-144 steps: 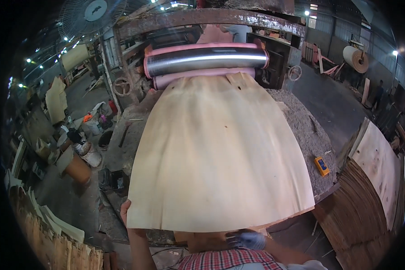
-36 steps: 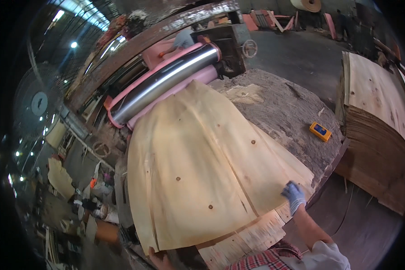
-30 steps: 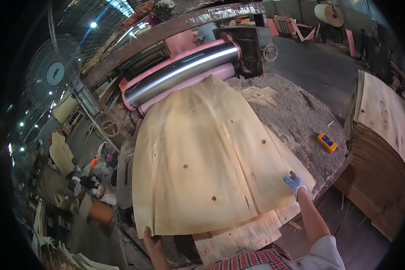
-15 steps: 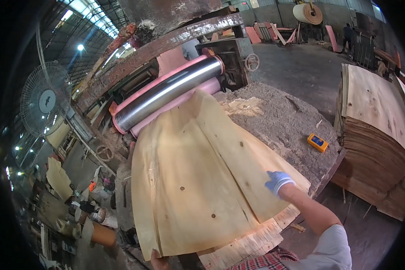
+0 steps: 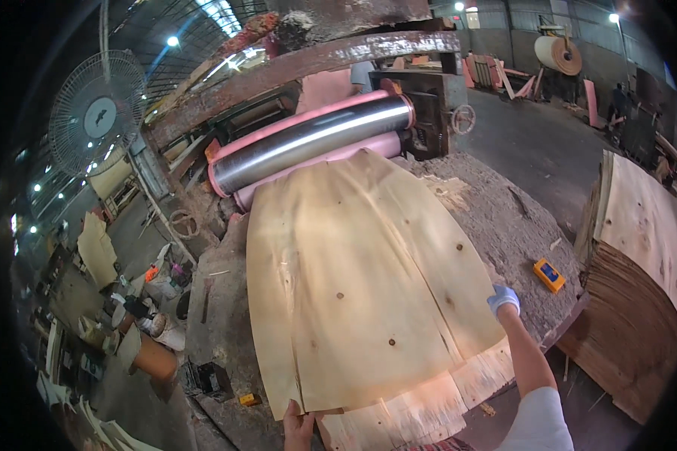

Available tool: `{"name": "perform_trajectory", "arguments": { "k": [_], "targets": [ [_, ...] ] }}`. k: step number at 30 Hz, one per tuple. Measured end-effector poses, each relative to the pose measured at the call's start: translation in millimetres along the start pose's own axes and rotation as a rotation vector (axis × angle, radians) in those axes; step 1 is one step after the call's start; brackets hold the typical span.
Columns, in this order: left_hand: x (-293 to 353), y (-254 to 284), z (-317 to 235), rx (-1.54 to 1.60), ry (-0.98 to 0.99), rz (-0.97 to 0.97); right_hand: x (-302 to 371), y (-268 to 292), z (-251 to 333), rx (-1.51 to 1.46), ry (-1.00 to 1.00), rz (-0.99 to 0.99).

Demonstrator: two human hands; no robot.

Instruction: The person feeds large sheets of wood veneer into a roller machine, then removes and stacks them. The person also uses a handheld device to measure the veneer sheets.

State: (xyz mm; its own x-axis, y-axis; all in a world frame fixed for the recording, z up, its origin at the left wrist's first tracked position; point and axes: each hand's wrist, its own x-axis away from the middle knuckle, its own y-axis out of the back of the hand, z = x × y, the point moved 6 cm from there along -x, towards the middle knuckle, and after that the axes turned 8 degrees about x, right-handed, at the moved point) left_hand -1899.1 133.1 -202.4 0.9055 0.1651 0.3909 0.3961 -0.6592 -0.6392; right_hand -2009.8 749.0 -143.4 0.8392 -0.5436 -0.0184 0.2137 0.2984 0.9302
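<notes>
Veneer sheet: the broad, pale tan wood veneer sheet [image 5: 361, 278], with small dark knots and lengthwise ridges, lies over the work table in front of me, its far end at the rollers and its near edge toward my body.
Left hand: my bare left hand [image 5: 299, 430] is at the sheet's near left corner, thumb on the upper face and fingers at the edge, pinching it.
Right hand: my right hand, in a pale blue-white knitted glove [image 5: 504, 299], is at the sheet's right edge, arm extended; the fingers are bent, but I cannot tell whether they pinch the edge or only rest there.
Rollers: a shiny steel cylinder with pink ends [image 5: 312, 141] lies above a smooth pink roller [image 5: 325, 167]; the sheet's far end meets the pink one, though the contact is perhaps partly hidden by the sheet's folds.
Lower layer: ragged-edged pale veneer pieces [image 5: 406, 415] project beyond the sheet's near edge.
Table: the rough, grey-brown crusted work table [image 5: 504, 207] shows to the right, bearing a yellow handheld device with a blue face [image 5: 549, 275].
Right side: a tall stack of brown-edged veneer sheets [image 5: 632, 301] stands beyond the table.
</notes>
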Motion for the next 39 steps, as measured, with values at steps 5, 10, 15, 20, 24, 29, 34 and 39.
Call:
{"name": "perform_trajectory", "arguments": {
  "k": [5, 10, 15, 20, 24, 29, 34, 39],
  "targets": [
    [-24, 6, 13, 0.202, 0.093, -0.027, -22, 3, -1, -0.085, -0.019, 0.117],
    [-66, -29, -2, 0.276, 0.022, -0.037, -68, -5, 14, -0.467, -0.026, 0.191],
    [-167, -47, -28, -0.093, -0.097, -0.179, -147, -39, 60, -0.235, 0.025, 0.036],
    [-171, -47, -49, -0.539, -0.398, -0.398, -111, 6, 144, -0.351, 0.148, -0.141],
    [-112, -48, 7, -0.989, -0.290, -0.001, -65, -43, 105, -0.312, 0.440, -0.156],
    [-6, -67, 30, -1.630, -0.473, 0.117, 0, -52, 40, 0.065, 0.304, 0.003],
    [27, -49, 37, -1.763, -0.412, 0.127, 32, -58, -3, 0.159, 0.295, 0.043],
    [36, -39, 61, -1.853, -0.598, 0.307, 74, -53, -9, 0.217, 0.266, 0.203]
  ]
}}
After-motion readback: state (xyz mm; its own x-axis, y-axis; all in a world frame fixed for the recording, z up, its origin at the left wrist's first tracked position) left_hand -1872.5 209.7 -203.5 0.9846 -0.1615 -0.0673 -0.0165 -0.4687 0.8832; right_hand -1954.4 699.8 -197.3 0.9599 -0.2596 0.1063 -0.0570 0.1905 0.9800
